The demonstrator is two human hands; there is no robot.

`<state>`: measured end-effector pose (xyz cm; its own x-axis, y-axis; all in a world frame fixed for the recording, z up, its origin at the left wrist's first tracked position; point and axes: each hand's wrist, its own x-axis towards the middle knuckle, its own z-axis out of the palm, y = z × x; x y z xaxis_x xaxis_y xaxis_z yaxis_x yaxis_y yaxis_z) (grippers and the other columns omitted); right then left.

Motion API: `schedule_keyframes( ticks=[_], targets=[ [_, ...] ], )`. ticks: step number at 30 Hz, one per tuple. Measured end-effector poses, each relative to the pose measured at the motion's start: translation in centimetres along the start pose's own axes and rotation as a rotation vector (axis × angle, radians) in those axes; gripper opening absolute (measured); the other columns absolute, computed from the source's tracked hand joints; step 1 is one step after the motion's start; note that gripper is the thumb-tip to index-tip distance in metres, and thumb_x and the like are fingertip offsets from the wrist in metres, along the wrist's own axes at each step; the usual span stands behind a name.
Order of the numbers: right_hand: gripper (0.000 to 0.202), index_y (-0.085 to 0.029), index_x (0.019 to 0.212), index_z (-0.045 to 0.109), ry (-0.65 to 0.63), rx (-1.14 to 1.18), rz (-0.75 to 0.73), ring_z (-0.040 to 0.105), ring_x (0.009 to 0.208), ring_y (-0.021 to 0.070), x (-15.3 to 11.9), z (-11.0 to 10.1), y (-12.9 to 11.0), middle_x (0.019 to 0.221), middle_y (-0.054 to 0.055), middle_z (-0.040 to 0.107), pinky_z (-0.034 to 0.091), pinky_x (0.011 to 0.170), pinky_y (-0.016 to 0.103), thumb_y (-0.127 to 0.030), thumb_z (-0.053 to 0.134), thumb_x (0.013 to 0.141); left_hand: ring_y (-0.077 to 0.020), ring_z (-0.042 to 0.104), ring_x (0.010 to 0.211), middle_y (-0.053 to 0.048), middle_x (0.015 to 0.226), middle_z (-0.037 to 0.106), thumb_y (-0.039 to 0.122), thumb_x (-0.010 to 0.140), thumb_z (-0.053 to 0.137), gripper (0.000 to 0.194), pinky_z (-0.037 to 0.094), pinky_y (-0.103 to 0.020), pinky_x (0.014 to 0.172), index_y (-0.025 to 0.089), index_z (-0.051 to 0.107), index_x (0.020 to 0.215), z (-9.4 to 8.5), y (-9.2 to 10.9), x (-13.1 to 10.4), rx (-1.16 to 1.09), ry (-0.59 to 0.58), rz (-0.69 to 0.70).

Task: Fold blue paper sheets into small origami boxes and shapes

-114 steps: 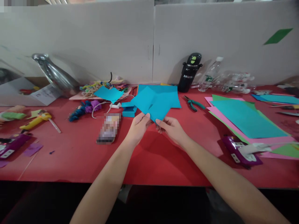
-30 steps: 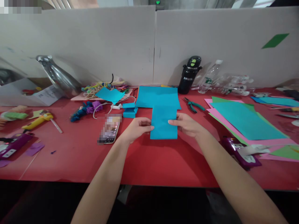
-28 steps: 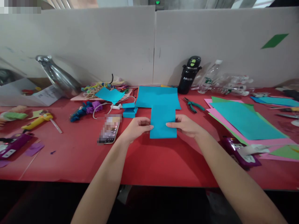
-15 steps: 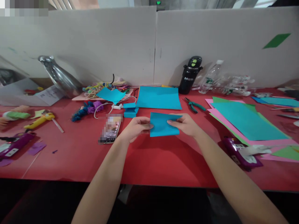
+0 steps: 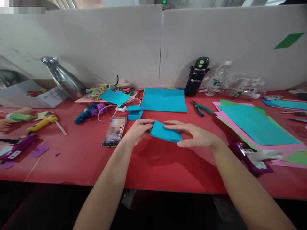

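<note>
A folded sheet of blue paper (image 5: 165, 131) is held tilted just over the red tabletop in front of me. My left hand (image 5: 141, 131) pinches it at the left edge, with thumb and fingers closed on it. Over its right side is my right hand (image 5: 192, 132), fingers spread apart: the fingertips touch the top face, and the thumb is by the near right corner. A small folded blue paper piece (image 5: 134, 113) stands behind my left hand. Beyond lies a larger flat blue sheet (image 5: 164, 100).
A phone (image 5: 115, 131) lies left of my left wrist. Pliers (image 5: 201, 108), stacked coloured paper (image 5: 261, 124) and a purple power strip (image 5: 249, 158) are to the right. A black bottle (image 5: 196, 78) stands by the partition. Another person's hand (image 5: 6, 124) shows at far left, near a yellow glue gun (image 5: 44, 123).
The blue paper has tipped flatter and its right side has swung toward me. My right hand has loosened its pinch and spread its fingers across the paper. My left hand keeps its grip.
</note>
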<state>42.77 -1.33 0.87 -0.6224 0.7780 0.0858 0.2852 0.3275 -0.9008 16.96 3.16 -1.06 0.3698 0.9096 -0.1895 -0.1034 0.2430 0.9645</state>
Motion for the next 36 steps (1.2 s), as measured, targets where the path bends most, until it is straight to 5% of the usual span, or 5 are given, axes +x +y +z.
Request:
schedule_keyframes(
  ticks=[5,10,17,26,36],
  targets=[
    [0.038,-0.028,0.113,0.074,0.046,0.071,0.021,0.053,0.131,0.0341,0.6,0.5,0.4,0.141,0.008,0.059,0.052,0.093,0.040,-0.051,0.070,0.083,-0.0263,0.072,0.082,-0.010,0.086,0.077,0.031,0.070,0.077,0.027,0.058,-0.037,0.076,0.017,0.081,0.092,0.5,0.3,-0.6,0.124,-0.083,0.052],
    [0.028,-0.023,0.088,0.063,0.305,0.104,0.144,0.061,0.071,0.0168,2.0,2.8,1.4,0.081,0.002,0.067,0.048,0.059,0.027,-0.045,0.077,0.078,-0.0261,0.071,0.084,-0.007,0.089,0.078,0.031,0.079,0.070,0.025,0.057,-0.039,0.078,0.019,0.081,0.098,0.8,0.3,-0.8,0.316,-0.226,0.169],
    [0.025,-0.021,0.084,0.065,0.224,0.227,0.225,0.061,0.069,0.0172,2.5,3.9,0.8,0.078,0.002,0.066,0.048,0.058,0.027,-0.043,0.076,0.078,-0.0233,0.072,0.086,-0.009,0.095,0.077,0.034,0.078,0.076,0.022,0.057,-0.033,0.076,0.020,0.079,0.095,0.8,-0.7,-0.3,0.271,-0.145,0.230],
    [0.031,-0.022,0.095,0.070,0.579,0.314,0.160,0.066,0.081,0.0214,3.0,4.4,0.9,0.093,0.005,0.072,0.052,0.069,0.032,-0.050,0.072,0.082,-0.0256,0.068,0.107,-0.010,0.118,0.072,0.030,0.070,0.085,0.042,0.058,-0.033,0.085,0.022,0.074,0.110,1.2,-0.3,-0.7,0.063,-0.084,0.285],
    [0.029,-0.020,0.085,0.064,0.631,0.274,0.045,0.062,0.073,0.0176,2.9,4.5,0.4,0.082,0.003,0.067,0.052,0.063,0.029,-0.047,0.074,0.081,-0.0196,0.073,0.076,-0.007,0.085,0.079,0.031,0.067,0.088,0.028,0.061,-0.030,0.071,0.015,0.079,0.088,1.2,-0.6,-0.5,0.044,0.041,0.356]
  ],
)
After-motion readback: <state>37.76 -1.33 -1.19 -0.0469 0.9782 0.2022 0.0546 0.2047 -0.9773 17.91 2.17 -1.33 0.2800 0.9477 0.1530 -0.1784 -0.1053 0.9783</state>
